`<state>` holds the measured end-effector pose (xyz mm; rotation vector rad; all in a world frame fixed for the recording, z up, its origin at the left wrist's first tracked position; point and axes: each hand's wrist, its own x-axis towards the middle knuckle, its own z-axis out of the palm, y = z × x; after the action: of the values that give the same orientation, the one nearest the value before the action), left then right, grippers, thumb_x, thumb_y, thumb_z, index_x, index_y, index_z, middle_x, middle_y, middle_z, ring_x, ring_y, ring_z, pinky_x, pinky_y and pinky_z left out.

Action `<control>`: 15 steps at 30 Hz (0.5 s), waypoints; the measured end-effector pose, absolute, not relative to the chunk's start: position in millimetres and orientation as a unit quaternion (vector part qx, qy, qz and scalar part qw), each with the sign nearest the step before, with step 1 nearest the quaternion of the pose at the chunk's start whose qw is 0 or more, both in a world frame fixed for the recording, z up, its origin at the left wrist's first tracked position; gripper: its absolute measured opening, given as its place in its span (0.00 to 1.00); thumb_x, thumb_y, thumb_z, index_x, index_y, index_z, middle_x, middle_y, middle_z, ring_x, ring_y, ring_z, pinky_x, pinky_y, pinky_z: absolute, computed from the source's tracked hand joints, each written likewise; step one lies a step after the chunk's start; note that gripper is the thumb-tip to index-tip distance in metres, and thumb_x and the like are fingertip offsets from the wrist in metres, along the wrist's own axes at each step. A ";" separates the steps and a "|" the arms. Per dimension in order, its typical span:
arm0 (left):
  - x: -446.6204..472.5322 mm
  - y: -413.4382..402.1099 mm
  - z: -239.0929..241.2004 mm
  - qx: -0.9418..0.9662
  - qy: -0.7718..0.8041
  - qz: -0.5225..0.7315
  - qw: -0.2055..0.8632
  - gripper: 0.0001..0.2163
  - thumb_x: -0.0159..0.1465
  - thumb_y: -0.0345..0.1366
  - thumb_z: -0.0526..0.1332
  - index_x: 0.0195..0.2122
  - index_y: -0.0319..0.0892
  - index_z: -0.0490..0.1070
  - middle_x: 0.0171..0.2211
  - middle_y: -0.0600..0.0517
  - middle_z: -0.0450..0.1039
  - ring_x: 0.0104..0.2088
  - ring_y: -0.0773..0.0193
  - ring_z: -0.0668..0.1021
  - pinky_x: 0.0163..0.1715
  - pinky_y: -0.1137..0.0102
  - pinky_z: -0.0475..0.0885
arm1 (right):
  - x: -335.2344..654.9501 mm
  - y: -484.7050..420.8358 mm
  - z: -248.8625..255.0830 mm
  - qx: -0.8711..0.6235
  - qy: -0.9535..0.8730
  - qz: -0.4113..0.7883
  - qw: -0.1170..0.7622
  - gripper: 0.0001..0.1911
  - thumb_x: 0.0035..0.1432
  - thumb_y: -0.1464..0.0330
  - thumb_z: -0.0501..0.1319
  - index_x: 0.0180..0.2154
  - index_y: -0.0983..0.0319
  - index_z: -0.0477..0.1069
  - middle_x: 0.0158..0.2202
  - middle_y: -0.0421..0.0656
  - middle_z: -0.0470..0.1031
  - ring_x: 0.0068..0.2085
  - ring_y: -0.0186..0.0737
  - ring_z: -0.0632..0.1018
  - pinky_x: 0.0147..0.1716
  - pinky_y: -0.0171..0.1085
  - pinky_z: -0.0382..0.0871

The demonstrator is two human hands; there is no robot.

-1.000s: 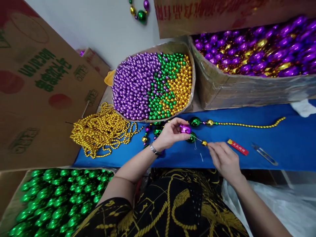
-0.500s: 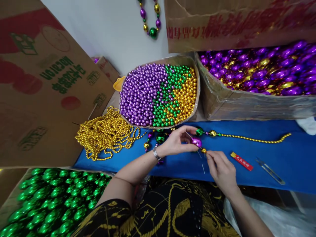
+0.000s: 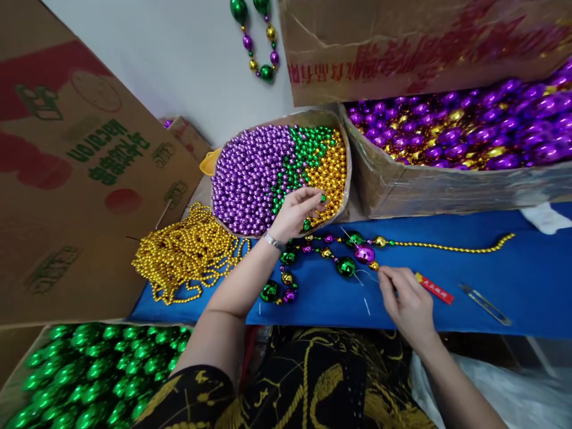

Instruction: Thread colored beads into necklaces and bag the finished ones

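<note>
My left hand (image 3: 295, 213) is over the front right of a box of small beads (image 3: 250, 179), its fingertips pinching a small green bead (image 3: 323, 198). Down at the blue table, my right hand (image 3: 407, 301) pinches beside a small gold bead (image 3: 375, 266). That bead touches a large purple bead (image 3: 364, 254), and a thin needle-like line sticks out on the far side. Whatever else lies between the right fingertips is hidden. Close by lies a string of green, gold and purple beads (image 3: 345, 266), ending at the right in a thin gold chain (image 3: 447, 248).
Gold bead strands (image 3: 187, 256) are heaped left of the box. A larger carton (image 3: 447, 190) of purple and gold beads stands at the right. On the blue cloth (image 3: 473, 268) lie a red packet (image 3: 438, 290) and thread snips (image 3: 485, 304). Green beads (image 3: 89, 369) fill a box at lower left.
My left hand has let go of the large purple bead, moved up and left to the bead box, and now holds a green bead. My right hand stays by the gold bead.
</note>
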<state>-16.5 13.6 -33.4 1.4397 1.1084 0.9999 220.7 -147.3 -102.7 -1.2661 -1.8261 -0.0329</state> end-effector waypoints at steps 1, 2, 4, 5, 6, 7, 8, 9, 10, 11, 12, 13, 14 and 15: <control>-13.5 0.8 -31.8 0.538 0.419 0.432 0.590 0.12 0.64 0.41 0.62 0.44 0.40 0.73 0.36 0.47 0.78 0.34 0.66 0.78 0.32 0.72 0.71 | 220.9 -147.5 -101.3 -0.511 -0.737 -0.016 0.443 0.07 0.62 0.75 0.60 0.42 0.62 0.71 0.34 0.43 0.75 0.34 0.35 0.77 0.38 0.34 0.72; -10.4 -11.0 -30.5 0.487 0.386 0.438 0.649 0.12 0.63 0.41 0.63 0.44 0.40 0.73 0.36 0.47 0.78 0.33 0.66 0.79 0.31 0.73 0.71 | 221.2 -147.7 -99.9 -0.511 -0.738 -0.018 0.441 0.07 0.62 0.76 0.60 0.42 0.62 0.71 0.34 0.43 0.75 0.34 0.35 0.77 0.38 0.34 0.72; -4.6 -29.4 -29.8 0.419 0.353 0.439 0.712 0.13 0.60 0.40 0.66 0.42 0.39 0.75 0.36 0.47 0.79 0.33 0.68 0.79 0.30 0.75 0.71 | 221.8 -148.5 -97.6 -0.511 -0.742 -0.023 0.434 0.07 0.62 0.76 0.60 0.43 0.63 0.71 0.34 0.43 0.75 0.34 0.36 0.77 0.38 0.34 0.72; -2.1 -35.7 -30.3 0.400 0.348 0.439 0.725 0.12 0.59 0.40 0.68 0.42 0.39 0.75 0.36 0.47 0.79 0.33 0.68 0.79 0.30 0.75 0.71 | 222.2 -149.1 -96.9 -0.510 -0.744 -0.026 0.431 0.07 0.61 0.76 0.60 0.43 0.63 0.71 0.34 0.43 0.75 0.34 0.36 0.77 0.38 0.34 0.72; 0.0 -40.1 -31.4 0.388 0.344 0.440 0.733 0.12 0.58 0.39 0.69 0.41 0.39 0.76 0.36 0.48 0.79 0.33 0.68 0.80 0.30 0.76 0.71 | 222.5 -149.8 -96.5 -0.509 -0.746 -0.029 0.427 0.07 0.61 0.76 0.61 0.43 0.63 0.71 0.34 0.44 0.75 0.34 0.36 0.77 0.38 0.34 0.72; 1.7 -43.0 -32.7 0.380 0.341 0.442 0.737 0.12 0.58 0.39 0.69 0.41 0.39 0.76 0.36 0.48 0.79 0.33 0.69 0.80 0.29 0.76 0.72 | 222.9 -150.6 -96.3 -0.509 -0.748 -0.031 0.425 0.08 0.61 0.76 0.61 0.43 0.63 0.71 0.34 0.44 0.75 0.34 0.36 0.77 0.38 0.35 0.72; 3.0 -44.7 -34.2 0.376 0.337 0.442 0.741 0.12 0.57 0.38 0.70 0.41 0.39 0.77 0.36 0.48 0.79 0.33 0.69 0.80 0.29 0.76 0.72 | 223.3 -151.4 -96.4 -0.508 -0.749 -0.034 0.424 0.08 0.61 0.76 0.61 0.43 0.63 0.71 0.34 0.44 0.75 0.34 0.36 0.77 0.38 0.35 0.72; 3.9 -45.6 -35.7 0.373 0.333 0.441 0.745 0.12 0.57 0.38 0.70 0.41 0.40 0.77 0.36 0.48 0.79 0.33 0.69 0.80 0.30 0.76 0.72 | 223.7 -152.2 -96.7 -0.507 -0.749 -0.037 0.424 0.08 0.61 0.76 0.61 0.43 0.63 0.70 0.34 0.44 0.75 0.34 0.36 0.77 0.38 0.35 0.72; 4.6 -46.1 -37.1 0.373 0.328 0.441 0.747 0.13 0.57 0.38 0.70 0.41 0.40 0.77 0.37 0.48 0.79 0.33 0.69 0.80 0.30 0.76 0.72 | 224.1 -153.0 -97.0 -0.507 -0.749 -0.038 0.425 0.08 0.61 0.77 0.61 0.43 0.63 0.70 0.34 0.44 0.75 0.34 0.36 0.77 0.39 0.35 0.72; 5.0 -46.5 -38.2 0.373 0.325 0.442 0.748 0.13 0.56 0.37 0.71 0.42 0.40 0.78 0.37 0.49 0.79 0.33 0.69 0.80 0.31 0.76 0.73 | 224.5 -153.7 -97.3 -0.508 -0.748 -0.040 0.426 0.09 0.61 0.77 0.61 0.43 0.63 0.70 0.34 0.44 0.76 0.34 0.36 0.77 0.39 0.36 0.72; 5.4 -46.9 -38.9 0.375 0.323 0.443 0.748 0.13 0.56 0.37 0.71 0.42 0.40 0.78 0.36 0.49 0.79 0.34 0.69 0.80 0.31 0.76 0.73 | 224.9 -154.3 -97.5 -0.508 -0.747 -0.040 0.426 0.09 0.61 0.77 0.61 0.44 0.63 0.70 0.35 0.44 0.76 0.34 0.36 0.77 0.39 0.36 0.73; 5.8 -47.4 -39.4 0.378 0.323 0.445 0.745 0.13 0.55 0.37 0.72 0.42 0.41 0.79 0.36 0.49 0.79 0.34 0.69 0.80 0.31 0.76 0.73 | 225.3 -154.8 -97.5 -0.508 -0.747 -0.041 0.426 0.09 0.61 0.76 0.61 0.44 0.62 0.70 0.35 0.44 0.76 0.34 0.37 0.77 0.39 0.36 0.73; 6.2 -48.1 -39.6 0.380 0.324 0.446 0.742 0.14 0.55 0.37 0.72 0.42 0.41 0.79 0.35 0.49 0.79 0.34 0.69 0.80 0.32 0.76 0.73 | 225.6 -155.1 -97.4 -0.508 -0.747 -0.041 0.426 0.10 0.61 0.76 0.61 0.44 0.62 0.70 0.35 0.44 0.76 0.35 0.37 0.77 0.39 0.36 0.73; 6.7 -48.9 -39.6 0.382 0.326 0.447 0.740 0.14 0.55 0.37 0.72 0.42 0.41 0.79 0.35 0.50 0.79 0.34 0.69 0.80 0.32 0.75 0.73 | 226.0 -155.4 -97.2 -0.508 -0.748 -0.040 0.425 0.10 0.61 0.76 0.61 0.44 0.62 0.70 0.35 0.45 0.76 0.35 0.37 0.77 0.38 0.36 0.73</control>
<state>6.7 -48.9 -39.6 0.8386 0.7154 0.9814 226.0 -155.4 -97.2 -1.2710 -1.8705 -0.0996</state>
